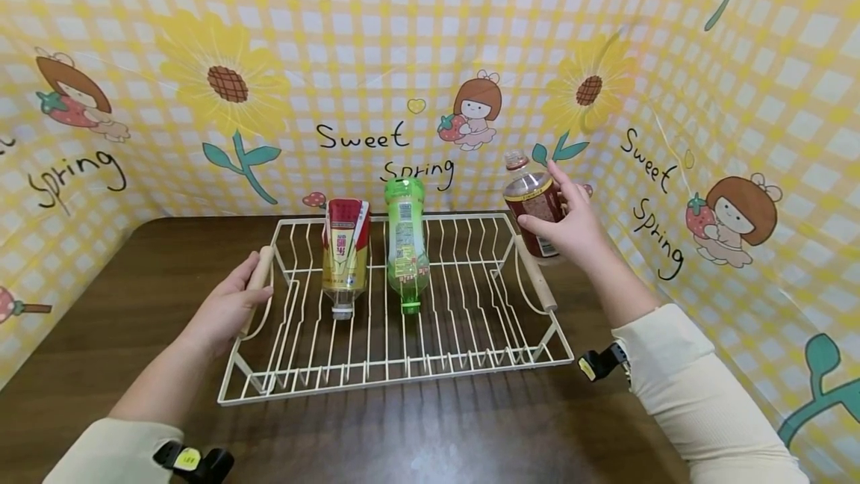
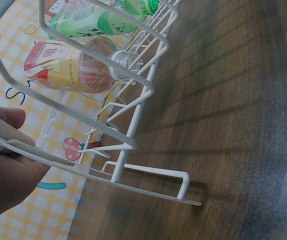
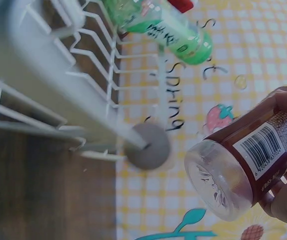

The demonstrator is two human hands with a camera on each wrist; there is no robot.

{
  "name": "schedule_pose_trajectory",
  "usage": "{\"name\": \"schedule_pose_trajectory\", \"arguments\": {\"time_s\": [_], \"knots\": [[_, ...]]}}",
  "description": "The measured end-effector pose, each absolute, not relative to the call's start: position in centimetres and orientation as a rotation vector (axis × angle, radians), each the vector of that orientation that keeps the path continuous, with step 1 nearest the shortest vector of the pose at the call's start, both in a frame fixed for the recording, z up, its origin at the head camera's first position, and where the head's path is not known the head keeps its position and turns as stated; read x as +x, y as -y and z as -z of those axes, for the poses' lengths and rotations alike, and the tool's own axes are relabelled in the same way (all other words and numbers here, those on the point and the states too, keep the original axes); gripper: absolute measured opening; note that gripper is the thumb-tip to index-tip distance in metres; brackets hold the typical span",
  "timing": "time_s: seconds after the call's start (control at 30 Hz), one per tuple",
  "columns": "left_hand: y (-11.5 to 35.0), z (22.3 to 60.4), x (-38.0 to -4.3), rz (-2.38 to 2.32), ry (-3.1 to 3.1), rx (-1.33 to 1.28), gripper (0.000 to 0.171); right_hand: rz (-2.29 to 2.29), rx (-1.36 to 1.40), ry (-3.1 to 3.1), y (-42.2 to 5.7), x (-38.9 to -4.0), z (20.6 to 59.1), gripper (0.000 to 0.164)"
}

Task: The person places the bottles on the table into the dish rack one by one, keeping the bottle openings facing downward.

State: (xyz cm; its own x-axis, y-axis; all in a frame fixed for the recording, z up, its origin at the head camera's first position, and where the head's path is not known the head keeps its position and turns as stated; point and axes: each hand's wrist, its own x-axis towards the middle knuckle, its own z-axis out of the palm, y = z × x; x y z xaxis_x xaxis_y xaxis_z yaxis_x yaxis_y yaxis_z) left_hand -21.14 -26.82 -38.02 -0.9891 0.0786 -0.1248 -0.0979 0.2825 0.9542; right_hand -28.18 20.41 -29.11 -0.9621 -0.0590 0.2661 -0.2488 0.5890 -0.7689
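Note:
My left hand [image 1: 225,305] grips the wooden handle [image 1: 260,275] on the left side of a white wire dish rack [image 1: 396,378]. My right hand [image 1: 576,226] holds an uncapped plastic bottle [image 1: 534,204] with a dark red label, neck up and tilted, beside the rack's right handle [image 1: 535,275]. The right wrist view shows the bottle's clear base and a barcode [image 3: 259,152]. Two bottles lean neck-down in the rack: one with a red and yellow label [image 1: 346,252], and a green one [image 1: 406,245] to its right.
The rack stands on a dark brown wooden table [image 1: 430,439]. A yellow checked cloth [image 1: 416,36] printed with sunflowers and cartoon girls hangs behind and along the right side. Bands with small black devices [image 1: 195,461] sit on both wrists.

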Motion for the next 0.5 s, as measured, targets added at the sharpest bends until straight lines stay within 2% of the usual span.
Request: {"name": "schedule_pose_trajectory", "arguments": {"time_s": [0.5], "knots": [[26.8, 37.9, -21.2, -1.755, -2.416, -0.036, 0.077, -1.373, 0.482, 2.685, -16.3, -26.9, 29.3, 0.092]]}}
